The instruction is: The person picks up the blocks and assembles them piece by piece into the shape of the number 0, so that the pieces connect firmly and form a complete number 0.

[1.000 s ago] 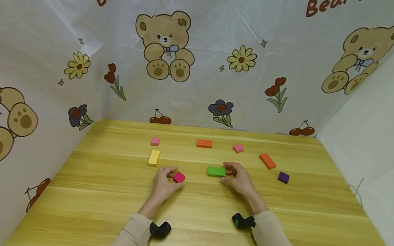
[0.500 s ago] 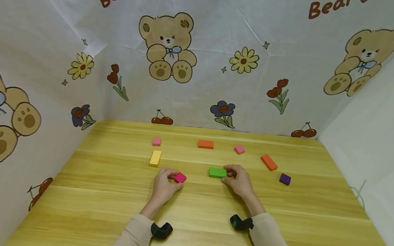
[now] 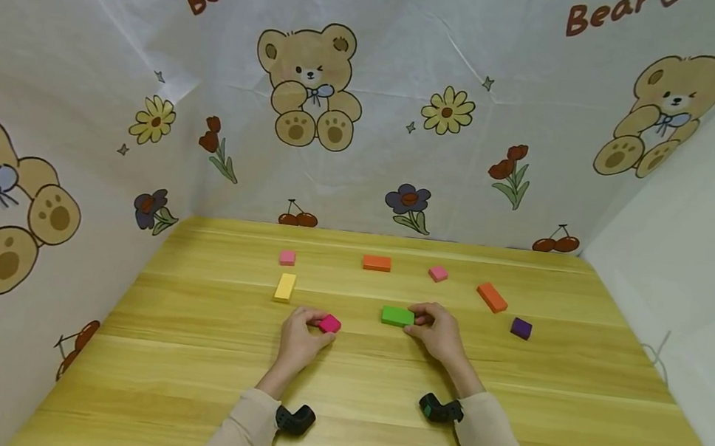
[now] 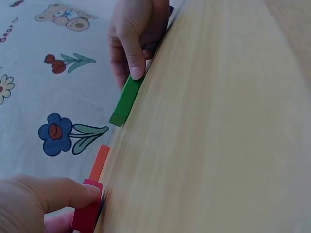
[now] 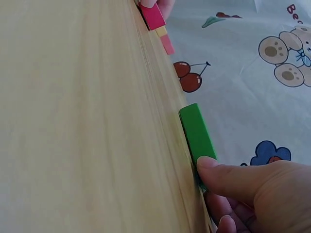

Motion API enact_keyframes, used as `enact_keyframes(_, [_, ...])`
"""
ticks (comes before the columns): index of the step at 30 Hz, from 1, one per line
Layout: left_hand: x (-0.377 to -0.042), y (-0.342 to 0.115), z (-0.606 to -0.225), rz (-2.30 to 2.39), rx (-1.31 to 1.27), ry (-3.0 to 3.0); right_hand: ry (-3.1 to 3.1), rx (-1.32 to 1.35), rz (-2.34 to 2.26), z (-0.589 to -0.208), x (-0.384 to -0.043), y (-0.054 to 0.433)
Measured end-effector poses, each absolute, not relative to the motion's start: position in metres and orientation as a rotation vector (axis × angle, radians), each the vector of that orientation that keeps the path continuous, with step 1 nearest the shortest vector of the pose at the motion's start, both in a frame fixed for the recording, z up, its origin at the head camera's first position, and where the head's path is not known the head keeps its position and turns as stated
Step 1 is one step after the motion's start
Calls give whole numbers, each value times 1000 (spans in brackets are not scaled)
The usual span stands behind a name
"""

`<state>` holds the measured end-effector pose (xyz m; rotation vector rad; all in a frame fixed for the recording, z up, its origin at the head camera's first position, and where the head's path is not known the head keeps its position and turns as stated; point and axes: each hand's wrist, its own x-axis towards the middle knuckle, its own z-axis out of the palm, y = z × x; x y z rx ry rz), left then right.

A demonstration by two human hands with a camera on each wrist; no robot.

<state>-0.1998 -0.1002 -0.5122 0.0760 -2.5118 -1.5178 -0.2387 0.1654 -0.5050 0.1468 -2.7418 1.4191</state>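
Observation:
Near the middle of the table [image 3: 367,418], my left hand [image 3: 299,339] pinches a small crimson block [image 3: 330,324] between thumb and fingers. The left wrist view shows the thumb pressed on this crimson block [image 4: 88,208]. To the right, my right hand [image 3: 440,336] pinches the right end of a flat green rectangular block [image 3: 396,317]. In the right wrist view the thumb lies on the near end of the green block [image 5: 198,131], its far end sticking out. Both blocks are low at the tabletop, with a gap between them.
Behind the hands lie a yellow block [image 3: 285,288], a pink block [image 3: 288,258], an orange block [image 3: 376,263] and another pink block [image 3: 438,273]. Farther right are a second orange block [image 3: 492,297] and a purple block [image 3: 521,329]. A bear-print cloth [image 3: 363,179] hangs behind.
The head view has shifted slightly. The left fingers have come in closer around the crimson block and the right fingers around the green one. The other blocks keep their places.

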Motion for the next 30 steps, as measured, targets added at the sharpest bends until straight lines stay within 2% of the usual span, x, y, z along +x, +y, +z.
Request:
enact_keyframes(15, [-196, -106, -499, -1632, 57, -2486, -2783, 112, 1450, -496, -230, 176])
enact_keyframes(30, [-161, -114, -477, -1576, -153, -2540, -2782, 220, 1531, -477, -189, 171])
